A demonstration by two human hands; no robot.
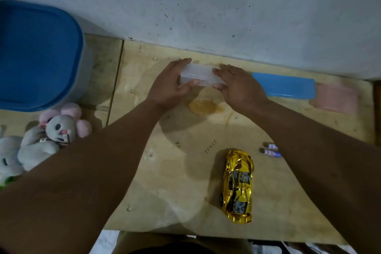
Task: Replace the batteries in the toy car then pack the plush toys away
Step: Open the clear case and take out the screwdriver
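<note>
Plywood table (169,171) runs from a grey wall at its far edge to a near edge just above the person's lap, and its middle is bare between the two outstretched forearms. Near the far edge both hands grip a clear plastic case (199,74): the left hand (171,84) wraps its left end and the right hand (237,85) its right end, fingers curled shut around it, thumbs on the near side. Whether the case lifts off the table or rests on it cannot be told, nor what it holds.

Just right of the right hand a blue case (284,85) lies along the far edge, with a pink case (336,99), blurred, at its right end toward the far right corner. The gold toy car (238,185) sits close to the near edge, right of centre, lying lengthwise toward the person. Two batteries (271,150) lie just beyond it, partly hidden under the right forearm.

At the left a blue-lidded bin (39,55) stands on a second board, cut off by the frame edge. The plush toys (41,138), grey bunnies with pink ears, are heaped in front of it, partly covered by the left forearm and cut off at the left.
</note>
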